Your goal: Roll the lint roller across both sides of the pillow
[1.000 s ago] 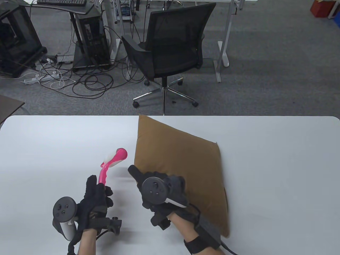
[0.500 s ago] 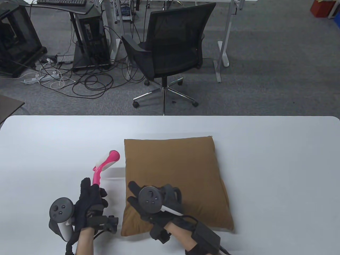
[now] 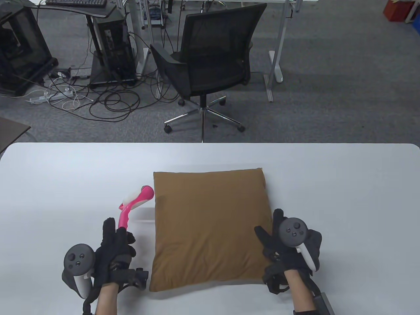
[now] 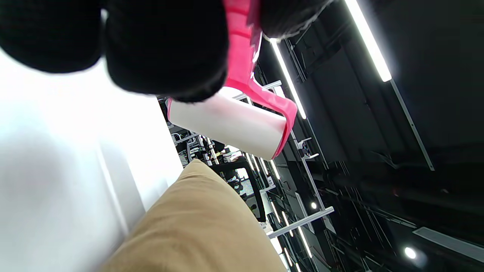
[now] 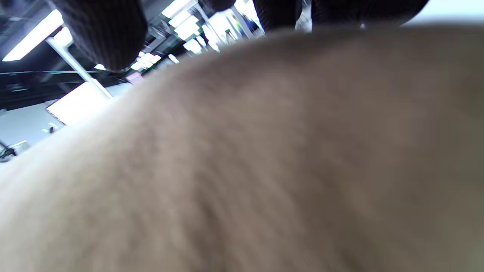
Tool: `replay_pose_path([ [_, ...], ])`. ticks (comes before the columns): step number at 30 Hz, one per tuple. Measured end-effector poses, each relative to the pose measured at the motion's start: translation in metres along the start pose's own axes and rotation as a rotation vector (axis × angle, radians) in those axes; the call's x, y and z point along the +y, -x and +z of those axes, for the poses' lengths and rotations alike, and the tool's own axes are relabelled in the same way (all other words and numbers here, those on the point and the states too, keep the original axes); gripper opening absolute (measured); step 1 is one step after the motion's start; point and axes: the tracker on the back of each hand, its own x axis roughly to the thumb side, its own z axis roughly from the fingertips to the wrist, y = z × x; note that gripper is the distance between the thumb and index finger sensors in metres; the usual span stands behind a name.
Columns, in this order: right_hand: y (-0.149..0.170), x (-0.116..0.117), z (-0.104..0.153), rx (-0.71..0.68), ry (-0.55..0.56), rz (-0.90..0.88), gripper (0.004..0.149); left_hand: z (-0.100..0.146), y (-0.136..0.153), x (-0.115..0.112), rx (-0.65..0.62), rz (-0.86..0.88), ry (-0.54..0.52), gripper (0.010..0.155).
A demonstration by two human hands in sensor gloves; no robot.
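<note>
Table view: right hand [image 3: 288, 249] moved to pillow [image 3: 210, 226] right edge, roller [image 3: 133, 205] unchanged

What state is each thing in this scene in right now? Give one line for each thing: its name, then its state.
Pillow: lying flat on the table.
Lint roller: held clear of the pillow, roll bare and white.
Left hand: grips the roller's pink handle.
Right hand: rests at the pillow's right edge, fingers fairly straight.
Office chair: unoccupied, behind the table.
</note>
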Motion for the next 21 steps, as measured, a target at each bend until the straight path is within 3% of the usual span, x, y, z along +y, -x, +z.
replay_pose_path([
  [3, 0.014, 0.002, -0.003, 0.034, -0.07, -0.138, 0.088, 0.002, -0.003, -0.002, 0.004, 0.044, 0.023, 0.069],
  [8, 0.02, 0.012, -0.006, 0.058, -0.186, -0.099, 0.081, 0.007, -0.009, -0.006, 0.002, 0.176, 0.051, 0.069],
  [15, 0.004, 0.019, -0.007, 0.015, -0.112, 0.066, 0.071, 0.005, -0.005, -0.009, 0.014, 0.13, 0.067, 0.069],
  [21, -0.005, 0.027, -0.01, -0.018, -0.066, 0.059, 0.069, 0.005, -0.008, -0.007, -0.012, 0.112, 0.057, 0.067],
])
